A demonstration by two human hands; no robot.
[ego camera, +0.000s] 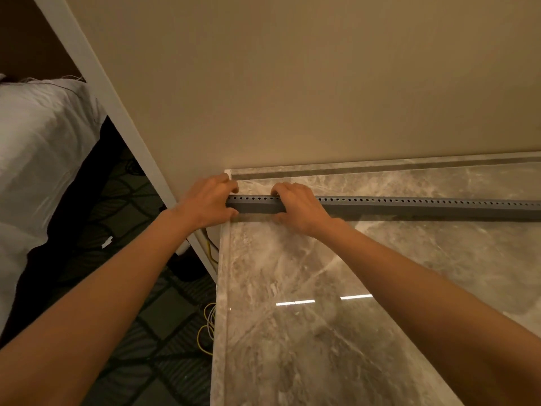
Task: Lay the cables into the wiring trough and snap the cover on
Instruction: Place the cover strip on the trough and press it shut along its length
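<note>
Grey wiring trough (pixel 409 207), mid-frame on the marble top (pixel 322 332), long axis running rightward; left hand (pixel 207 200) clasps its end, right hand (pixel 295 208) grips beside it, cover apparently seated.

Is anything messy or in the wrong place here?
Yes. Yellow and pale cables dangle loose beside the marble top's left edge, not inside the grey trough. The left hand and right hand grip the trough's left end.
</note>
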